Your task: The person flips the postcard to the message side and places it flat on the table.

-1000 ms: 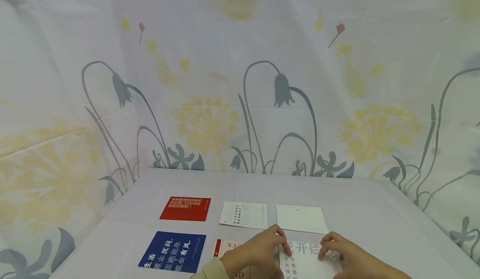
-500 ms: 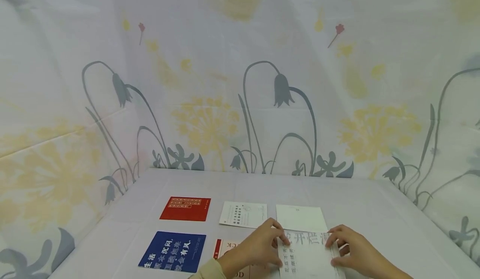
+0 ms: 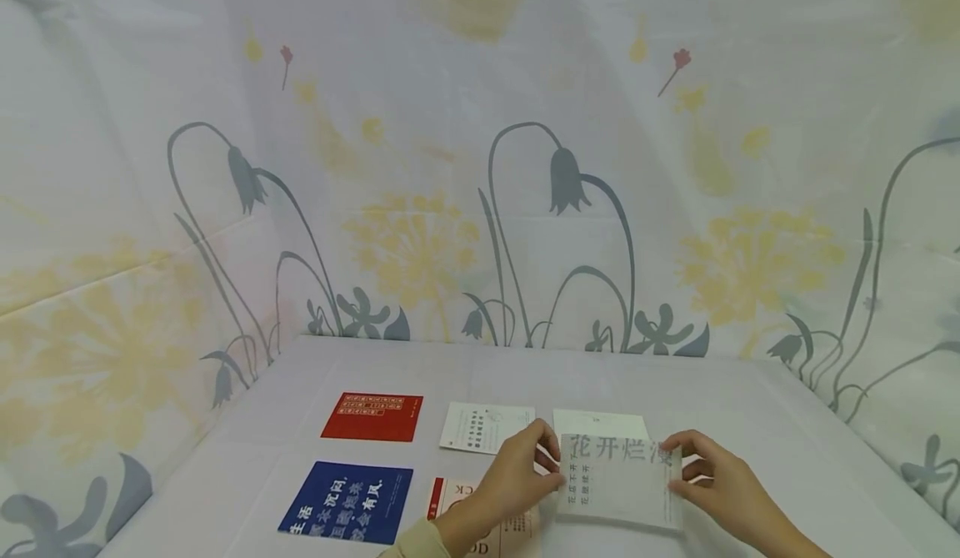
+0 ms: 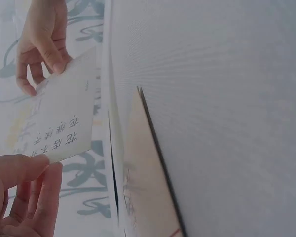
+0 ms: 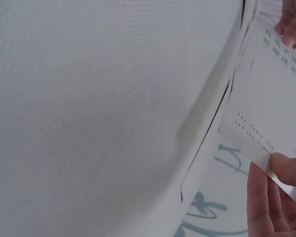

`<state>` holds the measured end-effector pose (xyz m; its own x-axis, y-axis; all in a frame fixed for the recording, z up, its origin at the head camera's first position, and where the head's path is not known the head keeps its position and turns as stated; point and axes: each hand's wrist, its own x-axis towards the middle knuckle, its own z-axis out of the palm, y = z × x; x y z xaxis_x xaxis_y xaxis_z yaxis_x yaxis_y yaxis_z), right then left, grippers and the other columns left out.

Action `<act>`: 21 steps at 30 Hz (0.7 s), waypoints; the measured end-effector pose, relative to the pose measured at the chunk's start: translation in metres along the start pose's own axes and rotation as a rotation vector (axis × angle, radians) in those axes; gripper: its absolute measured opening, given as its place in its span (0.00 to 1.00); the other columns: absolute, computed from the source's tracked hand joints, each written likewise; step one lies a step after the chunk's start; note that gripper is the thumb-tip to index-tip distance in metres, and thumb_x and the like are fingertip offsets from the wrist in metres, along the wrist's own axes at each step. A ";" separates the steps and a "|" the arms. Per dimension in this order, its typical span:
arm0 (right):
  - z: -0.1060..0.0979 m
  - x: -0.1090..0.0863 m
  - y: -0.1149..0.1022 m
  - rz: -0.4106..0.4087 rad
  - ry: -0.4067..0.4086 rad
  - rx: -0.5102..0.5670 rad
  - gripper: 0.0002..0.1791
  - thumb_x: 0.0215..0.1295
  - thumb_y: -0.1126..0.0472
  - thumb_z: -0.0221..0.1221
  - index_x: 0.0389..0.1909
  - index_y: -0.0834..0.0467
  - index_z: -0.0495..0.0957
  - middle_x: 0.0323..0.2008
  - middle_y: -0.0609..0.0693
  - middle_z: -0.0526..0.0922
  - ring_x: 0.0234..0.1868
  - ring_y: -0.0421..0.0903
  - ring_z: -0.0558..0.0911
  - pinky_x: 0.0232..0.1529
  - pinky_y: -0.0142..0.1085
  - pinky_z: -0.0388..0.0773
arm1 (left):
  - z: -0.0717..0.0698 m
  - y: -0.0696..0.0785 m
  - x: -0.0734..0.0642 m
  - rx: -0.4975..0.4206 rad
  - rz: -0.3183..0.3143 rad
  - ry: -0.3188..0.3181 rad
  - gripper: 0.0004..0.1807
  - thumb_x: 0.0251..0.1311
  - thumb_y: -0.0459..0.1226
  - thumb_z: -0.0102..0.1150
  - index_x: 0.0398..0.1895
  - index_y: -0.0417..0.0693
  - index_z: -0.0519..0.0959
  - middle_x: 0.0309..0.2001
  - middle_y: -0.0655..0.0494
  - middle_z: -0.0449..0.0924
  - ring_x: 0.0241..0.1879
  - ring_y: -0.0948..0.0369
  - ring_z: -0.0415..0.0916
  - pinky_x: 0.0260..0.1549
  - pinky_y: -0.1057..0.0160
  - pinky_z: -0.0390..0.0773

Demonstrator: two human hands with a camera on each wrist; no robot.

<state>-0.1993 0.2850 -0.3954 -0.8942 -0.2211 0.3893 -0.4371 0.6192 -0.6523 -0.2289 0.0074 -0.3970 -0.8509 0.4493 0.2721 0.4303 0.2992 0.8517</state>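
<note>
1 flower-printed sheet [image 3: 420, 149] backs the far edge of the white table [image 3: 735, 408]. Over the table's near right part, 2 hands share the work: the left grip [image 3: 521, 466] pinches a lettered card [image 3: 622, 487] at its left edge, and the right grip [image 3: 720, 475] pinches its right edge. Against 0.5 seconds ago, that card is higher and farther from the near edge, its bottom side now in sight. Off the table and tilted, it probably depends on both pinches alone, its place unsettled. The other 5 cards stay put: blue [image 3: 348, 504] toward the near left corner, cream [image 3: 517, 535] partly under the left forearm, pale [image 3: 600, 421] partly behind the held card, red [image 3: 372, 416] toward the left edge, and white [image 3: 480, 430] between those 2. Smallest is the held card's English print [image 5: 255, 131].
</note>
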 end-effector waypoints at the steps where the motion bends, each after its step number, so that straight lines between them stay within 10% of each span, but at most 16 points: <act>1: 0.000 0.000 -0.001 0.020 0.009 0.014 0.27 0.46 0.74 0.67 0.48 0.61 0.70 0.39 0.56 0.75 0.28 0.35 0.78 0.28 0.30 0.79 | 0.000 0.000 0.000 -0.024 0.003 0.013 0.18 0.49 0.24 0.65 0.36 0.48 0.68 0.33 0.64 0.71 0.33 0.71 0.74 0.30 0.74 0.76; 8: -0.004 0.001 -0.003 0.060 0.007 0.052 0.30 0.49 0.71 0.66 0.54 0.68 0.65 0.30 0.49 0.76 0.29 0.36 0.78 0.30 0.30 0.79 | -0.002 -0.004 -0.001 -0.073 -0.009 0.030 0.11 0.50 0.28 0.65 0.36 0.45 0.75 0.30 0.65 0.76 0.31 0.71 0.74 0.30 0.73 0.76; 21: -0.012 0.001 -0.010 0.272 -0.039 0.002 0.11 0.56 0.56 0.65 0.31 0.61 0.80 0.28 0.50 0.82 0.25 0.40 0.78 0.26 0.31 0.76 | -0.007 -0.005 -0.001 -0.037 -0.092 0.075 0.03 0.54 0.38 0.65 0.29 0.50 0.80 0.26 0.67 0.75 0.28 0.69 0.71 0.25 0.71 0.73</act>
<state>-0.1948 0.2876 -0.3806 -0.9819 -0.0758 0.1737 -0.1801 0.6585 -0.7308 -0.2324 -0.0002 -0.3982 -0.9071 0.3565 0.2239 0.3392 0.3040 0.8902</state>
